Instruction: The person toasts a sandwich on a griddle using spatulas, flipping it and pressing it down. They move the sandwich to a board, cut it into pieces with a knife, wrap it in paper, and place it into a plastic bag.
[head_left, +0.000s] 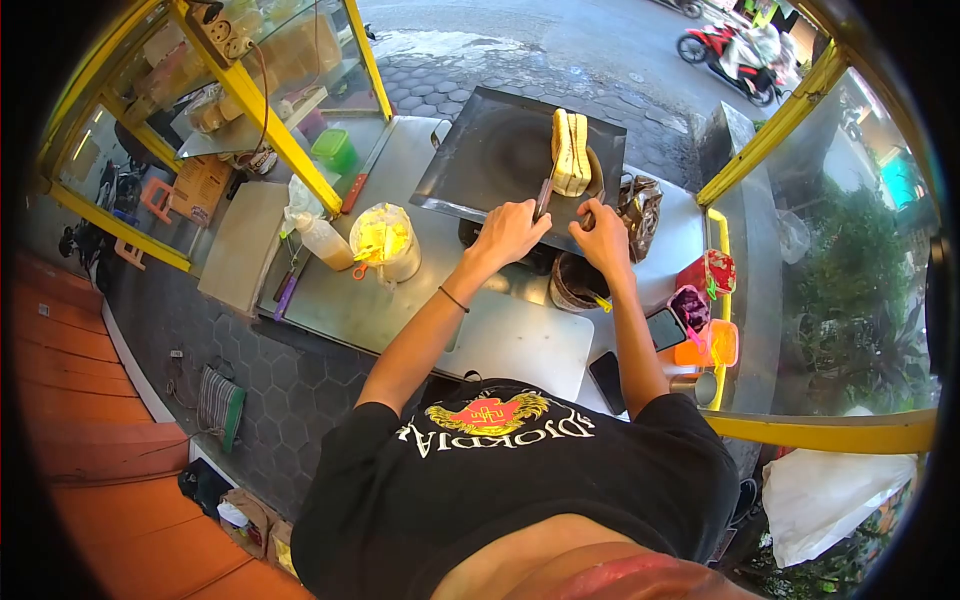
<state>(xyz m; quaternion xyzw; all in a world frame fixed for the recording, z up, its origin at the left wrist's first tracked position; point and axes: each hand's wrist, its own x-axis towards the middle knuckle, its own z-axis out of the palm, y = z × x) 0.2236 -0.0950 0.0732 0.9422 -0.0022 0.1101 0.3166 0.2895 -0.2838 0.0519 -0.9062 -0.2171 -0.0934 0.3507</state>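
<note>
Left hand with fingers wrapped around a brown-handled tool; right hand likewise closed on a dark-handled tool. Just beyond the fingertips, between the two, bread on edge upon a black griddle. Best to press evenly from both sides, gently, so as not to split or topple the slabs. Counted outward: two tools, one bread stack; bodyward of the fingers, one dark pot; rightward, three colourful tubs, two phones; farther left, one bottle.

Pale yellow bread slices, pressed together with dark seams, stand on the black griddle between two handled tools.
</note>
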